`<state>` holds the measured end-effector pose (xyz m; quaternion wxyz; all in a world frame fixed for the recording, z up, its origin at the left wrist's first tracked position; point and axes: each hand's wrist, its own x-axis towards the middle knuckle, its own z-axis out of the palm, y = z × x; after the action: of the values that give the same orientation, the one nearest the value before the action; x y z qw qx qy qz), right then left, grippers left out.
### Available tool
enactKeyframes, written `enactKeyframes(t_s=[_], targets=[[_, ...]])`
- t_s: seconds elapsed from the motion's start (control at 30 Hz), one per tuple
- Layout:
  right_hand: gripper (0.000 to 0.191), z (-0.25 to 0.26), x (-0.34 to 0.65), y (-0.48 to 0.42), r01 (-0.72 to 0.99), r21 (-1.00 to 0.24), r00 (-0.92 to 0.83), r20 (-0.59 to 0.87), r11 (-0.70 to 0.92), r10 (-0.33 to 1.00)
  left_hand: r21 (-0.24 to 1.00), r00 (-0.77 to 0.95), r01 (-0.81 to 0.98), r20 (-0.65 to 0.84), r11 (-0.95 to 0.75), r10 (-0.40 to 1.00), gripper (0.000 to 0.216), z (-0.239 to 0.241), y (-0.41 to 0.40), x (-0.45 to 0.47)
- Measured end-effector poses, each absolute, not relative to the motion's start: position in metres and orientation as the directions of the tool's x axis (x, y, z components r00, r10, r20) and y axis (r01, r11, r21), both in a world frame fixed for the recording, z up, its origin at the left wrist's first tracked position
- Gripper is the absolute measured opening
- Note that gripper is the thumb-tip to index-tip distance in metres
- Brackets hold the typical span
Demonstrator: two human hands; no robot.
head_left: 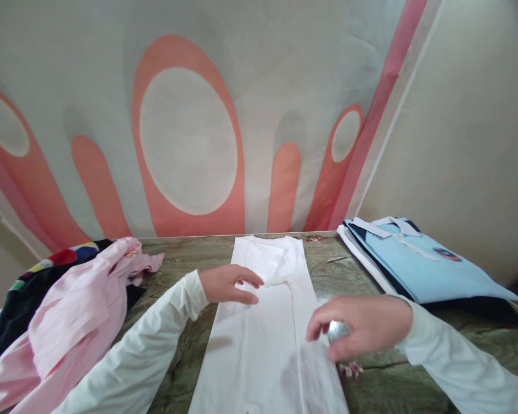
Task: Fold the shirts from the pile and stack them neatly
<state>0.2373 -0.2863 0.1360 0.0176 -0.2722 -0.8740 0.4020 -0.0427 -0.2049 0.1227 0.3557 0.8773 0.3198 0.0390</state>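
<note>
A white shirt (267,322) lies folded lengthwise into a long strip, its neck end at the far edge of the table. My left hand (233,284) is over its upper left part, fingers stretched and thumb apart, holding nothing. Above the shirt's right edge, my right hand (362,325) curls around a shiny silvery, rounded object (338,330). Only a small part of that object shows between thumb and fingers, so its kind is unclear. Shadows of both hands fall on the white cloth.
Rumpled pink clothing (82,310) and a black garment with coloured patches (12,316) are heaped at the left. A stack of folded clothes with a light-blue top (418,259) lies at the right. The wood-patterned table (176,253) meets a printed backdrop (259,115).
</note>
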Motion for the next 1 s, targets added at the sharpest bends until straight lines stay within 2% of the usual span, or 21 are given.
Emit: enactKeyframes(t_s=[0.07, 0.13, 0.23, 0.37, 0.57, 0.87, 1.0], targets=[[0.026, 0.114, 0.230, -0.274, 0.545, -0.636, -0.735, -0.051, 0.546, 0.676, 0.525, 0.686, 0.630, -0.033, -0.572, 0.726, 0.051, 0.093, -0.194, -0.033], [0.021, 0.090, 0.220, -0.266, 0.612, -0.583, -0.609, 0.084, 0.534, 0.789, 0.413, 0.643, 0.691, 0.022, -0.593, 0.765, 0.062, 0.065, -0.187, -0.025], [0.021, 0.062, 0.205, -0.260, 0.601, -0.590, -0.530, 0.211, 0.540, 0.821, 0.308, 0.629, 0.721, 0.087, -0.621, 0.772, 0.064, 0.039, -0.183, -0.017], [0.024, 0.050, 0.190, -0.249, 0.594, -0.548, -0.497, 0.326, 0.589, 0.804, 0.274, 0.614, 0.725, 0.158, -0.632, 0.773, 0.051, 0.039, -0.180, -0.008], [0.013, 0.046, 0.176, -0.215, 0.737, -0.371, -0.452, 0.350, 0.565, 0.820, 0.278, 0.476, 0.802, 0.235, -0.528, 0.847, 0.044, 0.044, -0.155, 0.014], [0.017, 0.035, 0.180, -0.205, 0.785, -0.322, -0.432, 0.326, 0.529, 0.841, 0.232, 0.408, 0.866, 0.182, -0.442, 0.895, 0.042, 0.035, -0.134, 0.024], [0.014, 0.037, 0.180, -0.206, 0.790, -0.295, -0.444, 0.331, 0.538, 0.833, 0.235, 0.366, 0.879, 0.223, -0.414, 0.904, 0.030, 0.033, -0.134, 0.024]])
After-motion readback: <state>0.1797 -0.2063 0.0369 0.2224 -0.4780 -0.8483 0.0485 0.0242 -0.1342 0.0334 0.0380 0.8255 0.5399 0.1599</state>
